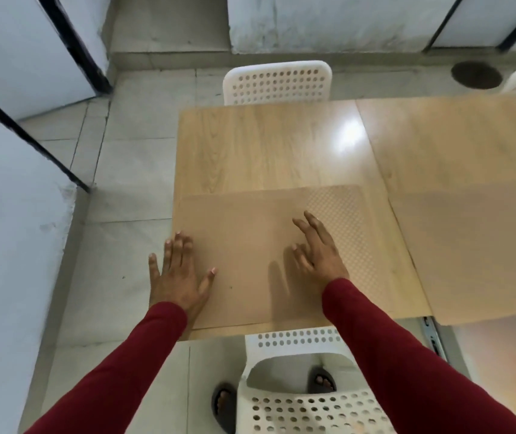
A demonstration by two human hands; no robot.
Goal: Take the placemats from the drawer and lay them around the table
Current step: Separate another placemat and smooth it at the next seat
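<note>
Head view showed the tan placemat point(250, 255) lying flat at the lower centre of the frame on the worktop point(266, 145), long axis left to right, left hand point(176, 274) with fingers spread at its left edge, right hand point(317, 249) open over it right of centre.

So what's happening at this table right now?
A person in red sleeves is setting out placemats. Their left hand lies flat on the left edge of a tan placemat at the near end of the wooden table, and the right hand is spread open over it, as if smoothing it. A second placemat already lies to the right. White perforated chairs stand at the near side and far side.
</note>
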